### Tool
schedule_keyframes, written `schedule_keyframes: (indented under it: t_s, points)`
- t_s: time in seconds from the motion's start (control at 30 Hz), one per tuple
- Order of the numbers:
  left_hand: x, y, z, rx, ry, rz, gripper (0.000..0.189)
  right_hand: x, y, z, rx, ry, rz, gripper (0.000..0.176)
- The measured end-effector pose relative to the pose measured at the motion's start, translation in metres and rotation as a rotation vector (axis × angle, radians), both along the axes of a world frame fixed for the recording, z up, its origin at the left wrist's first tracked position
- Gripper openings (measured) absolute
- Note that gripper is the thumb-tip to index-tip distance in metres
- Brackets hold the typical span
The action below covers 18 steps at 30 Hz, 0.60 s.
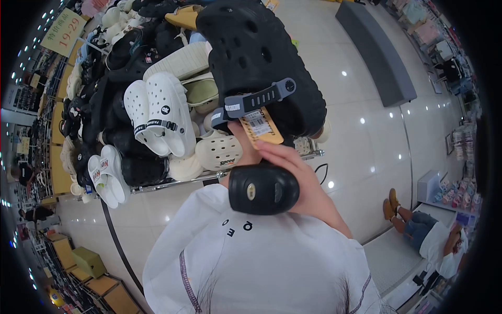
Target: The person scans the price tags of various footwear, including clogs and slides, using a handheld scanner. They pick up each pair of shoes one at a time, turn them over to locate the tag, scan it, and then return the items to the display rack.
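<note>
A pair of large black clogs [246, 52] with grey straps is held up at top centre. My left hand [244, 140] reaches up beneath them, its fingers mostly hidden behind the shoes and tag. An orange tag [259, 125] with a white barcode label hangs by the straps. The fingertips of my right hand [285, 157] pinch the tag's lower edge. Just below, against my right hand, is a black scanner [264, 189]; its handle and how it is held are hidden.
A rack [183, 184] heaped with black and white clogs stands ahead and left, with a price sign [64, 31] above it. A grey bench [374, 55] is at the upper right. A person [431, 238] is at the lower right, near display shelves.
</note>
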<state>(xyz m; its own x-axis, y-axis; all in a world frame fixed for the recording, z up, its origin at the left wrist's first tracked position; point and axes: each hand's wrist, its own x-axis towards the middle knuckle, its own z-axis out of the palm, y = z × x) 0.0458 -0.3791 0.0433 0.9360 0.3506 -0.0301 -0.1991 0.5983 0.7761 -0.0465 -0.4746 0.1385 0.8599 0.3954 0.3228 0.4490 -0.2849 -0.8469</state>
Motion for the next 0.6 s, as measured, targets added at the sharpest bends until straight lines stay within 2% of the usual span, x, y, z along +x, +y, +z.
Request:
schedule_keyframes:
  t_s: [0.03, 0.1, 0.17, 0.27, 0.3, 0.37, 0.4, 0.43, 0.47, 0.5, 0.53, 0.6]
  points:
    - [0.000, -0.001, -0.003, -0.026, 0.006, -0.016, 0.018, -0.001, 0.003, -0.002, -0.004, 0.007, 0.004, 0.072]
    - [0.001, -0.003, -0.009, -0.079, 0.016, -0.039, 0.018, -0.003, 0.009, -0.006, 0.052, 0.116, 0.181, 0.074]
    - [0.005, -0.002, -0.014, -0.126, 0.020, -0.063, 0.018, -0.004, 0.012, -0.004, 0.062, 0.129, 0.178, 0.074]
    - [0.008, 0.001, -0.021, -0.190, 0.030, -0.109, 0.018, -0.010, 0.004, 0.001, 0.058, 0.218, -0.022, 0.071]
    - [0.009, 0.002, -0.020, -0.212, 0.034, -0.124, 0.018, -0.011, 0.003, -0.002, 0.098, 0.137, -0.107, 0.068]
    - [0.010, 0.003, -0.014, -0.211, 0.040, -0.097, 0.020, -0.020, -0.007, 0.002, 0.122, 0.150, -0.244, 0.065]
    - [0.011, 0.005, -0.011, -0.157, 0.093, -0.105, 0.032, -0.022, -0.012, 0.002, 0.121, 0.134, -0.319, 0.065]
    - [0.012, 0.006, -0.009, -0.103, 0.145, -0.113, 0.053, -0.022, -0.014, 0.003, 0.121, 0.117, -0.393, 0.065]
    - [0.015, 0.010, -0.016, -0.104, 0.144, -0.113, 0.053, -0.023, -0.011, 0.010, 0.105, 0.149, -0.501, 0.059]
    - [0.019, 0.014, -0.029, -0.217, 0.017, -0.150, 0.031, -0.019, -0.009, 0.011, 0.111, 0.122, -0.561, 0.063]
    - [0.022, 0.018, -0.033, -0.331, -0.112, -0.188, 0.023, -0.017, -0.009, 0.013, 0.095, 0.149, -0.581, 0.064]
    - [0.024, 0.018, -0.039, -0.315, -0.109, -0.191, 0.023, -0.012, -0.007, 0.015, 0.079, 0.172, -0.604, 0.066]
